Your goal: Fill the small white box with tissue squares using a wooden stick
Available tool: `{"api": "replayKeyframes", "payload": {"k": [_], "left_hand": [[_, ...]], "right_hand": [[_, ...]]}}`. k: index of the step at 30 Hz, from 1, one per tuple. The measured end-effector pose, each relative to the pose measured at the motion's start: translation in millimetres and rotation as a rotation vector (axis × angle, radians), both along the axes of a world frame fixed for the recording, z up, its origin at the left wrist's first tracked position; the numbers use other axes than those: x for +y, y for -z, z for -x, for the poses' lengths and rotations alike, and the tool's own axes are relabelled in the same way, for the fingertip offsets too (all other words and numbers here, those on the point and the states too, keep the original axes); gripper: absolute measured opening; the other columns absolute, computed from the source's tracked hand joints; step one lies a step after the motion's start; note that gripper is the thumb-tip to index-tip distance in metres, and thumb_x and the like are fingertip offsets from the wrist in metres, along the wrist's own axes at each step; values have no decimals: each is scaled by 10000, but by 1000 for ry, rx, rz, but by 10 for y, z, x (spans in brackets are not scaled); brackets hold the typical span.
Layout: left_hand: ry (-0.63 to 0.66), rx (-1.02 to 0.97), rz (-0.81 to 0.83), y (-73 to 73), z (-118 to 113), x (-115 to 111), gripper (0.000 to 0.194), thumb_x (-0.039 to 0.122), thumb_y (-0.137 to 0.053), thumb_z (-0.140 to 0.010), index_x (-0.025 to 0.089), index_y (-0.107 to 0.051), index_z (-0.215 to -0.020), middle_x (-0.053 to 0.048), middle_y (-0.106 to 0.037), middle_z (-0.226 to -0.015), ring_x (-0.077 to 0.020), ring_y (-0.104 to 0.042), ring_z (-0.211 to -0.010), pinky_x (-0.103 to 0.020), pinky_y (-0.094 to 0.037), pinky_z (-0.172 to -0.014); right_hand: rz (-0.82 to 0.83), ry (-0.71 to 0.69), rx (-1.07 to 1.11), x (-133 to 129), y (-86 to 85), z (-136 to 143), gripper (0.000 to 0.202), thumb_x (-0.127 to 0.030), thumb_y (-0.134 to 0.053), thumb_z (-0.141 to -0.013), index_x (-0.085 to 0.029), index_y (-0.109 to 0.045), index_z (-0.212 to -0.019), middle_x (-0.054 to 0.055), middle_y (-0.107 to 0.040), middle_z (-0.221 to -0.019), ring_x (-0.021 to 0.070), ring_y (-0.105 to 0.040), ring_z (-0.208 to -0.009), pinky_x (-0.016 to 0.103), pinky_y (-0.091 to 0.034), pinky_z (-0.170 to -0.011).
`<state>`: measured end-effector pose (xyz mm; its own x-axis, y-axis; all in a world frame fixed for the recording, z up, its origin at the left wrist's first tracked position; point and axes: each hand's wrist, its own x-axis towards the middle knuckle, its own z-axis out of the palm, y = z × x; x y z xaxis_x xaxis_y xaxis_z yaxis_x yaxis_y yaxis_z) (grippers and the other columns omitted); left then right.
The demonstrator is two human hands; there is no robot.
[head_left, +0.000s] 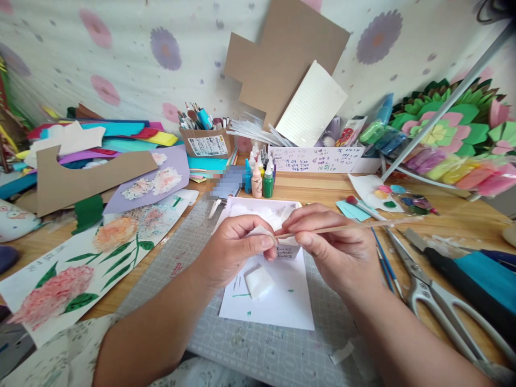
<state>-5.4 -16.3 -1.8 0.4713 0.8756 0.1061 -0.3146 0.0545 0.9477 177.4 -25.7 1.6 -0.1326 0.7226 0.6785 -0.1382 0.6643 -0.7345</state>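
Observation:
My left hand [244, 247] pinches a small piece of white tissue over the middle of the mat. Between the thumb and fingers of my right hand [334, 242] is a thin wooden stick [363, 224], whose left end touches the tissue at my left fingertips. Below the hands, a folded white tissue square [259, 281] lies on a white paper sheet [282, 312] with small green marks. Behind my hands stands an open white box [264, 203] holding more white tissue, partly hidden by my fingers.
Scissors [427, 290], blue brushes [385, 263] and a black-handled tool [463, 290] lie at the right. Paint bottles [262, 177] stand behind the box. A flower painting [116, 258] covers the left side of the grey cutting mat [209, 333]. Coloured sheets are piled at the far left.

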Motion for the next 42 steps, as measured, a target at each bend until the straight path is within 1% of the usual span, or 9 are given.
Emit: {"api": "replayKeyframes", "payload": {"k": [7, 14, 20, 23, 30, 35, 42], "left_hand": [[10, 22, -15, -4, 9, 2, 109, 237, -707, -783, 160, -673, -714, 2, -677, -622, -139, -582, -637, -293, -409, -679], [-11, 30, 0, -6, 0, -2, 119, 251, -719, -761, 160, -665, -707, -2, -669, -604, -146, -573, -630, -301, -407, -679], [-5, 39, -11, -9, -1, 0, 113, 244, -716, -766, 160, -668, -709, -3, -671, -608, -146, -574, -629, -302, -407, -676], [4, 35, -18, -12, 3, 1, 122, 246, -715, -774, 158, -665, -705, -2, -668, -612, -143, -572, -632, -297, -405, -672], [6, 44, -21, -10, 11, 5, 142, 257, -712, -778, 156, -657, -695, -4, -660, -609, -143, -573, -630, -296, -408, -669], [2, 39, -17, -5, 6, 6, 135, 255, -713, -773, 158, -661, -695, -3, -661, -606, -141, -572, -632, -293, -412, -672], [-5, 38, -8, 4, 10, 10, 165, 292, -746, -761, 159, -661, -713, -3, -660, -591, -140, -576, -612, -289, -427, -657]], "right_hand": [[-15, 35, 4, 4, -3, 4, 145, -170, -703, -841, -285, -777, -891, 10, -783, -799, 195, -700, -869, 379, -556, -823], [-12, 62, -42, 1, -17, 3, 102, -205, -705, -841, -278, -776, -844, 18, -781, -768, 205, -701, -849, 386, -571, -797], [-7, 38, -21, 5, -27, 8, 139, -157, -709, -829, -275, -776, -857, 10, -777, -786, 186, -702, -849, 358, -564, -809], [-8, 44, -11, 5, -21, 6, 135, -158, -713, -825, -271, -779, -856, 8, -777, -783, 185, -705, -849, 351, -564, -806], [-11, 55, -30, 1, -16, 2, 120, -189, -708, -835, -282, -777, -869, 19, -783, -783, 206, -704, -852, 392, -572, -801], [-19, 49, -40, -1, -26, 1, 126, -171, -706, -833, -273, -775, -860, 20, -782, -782, 199, -703, -842, 379, -574, -787], [-14, 73, -40, -4, -32, 6, 122, -170, -715, -823, -275, -774, -843, 17, -779, -767, 202, -706, -829, 384, -576, -783]]}}
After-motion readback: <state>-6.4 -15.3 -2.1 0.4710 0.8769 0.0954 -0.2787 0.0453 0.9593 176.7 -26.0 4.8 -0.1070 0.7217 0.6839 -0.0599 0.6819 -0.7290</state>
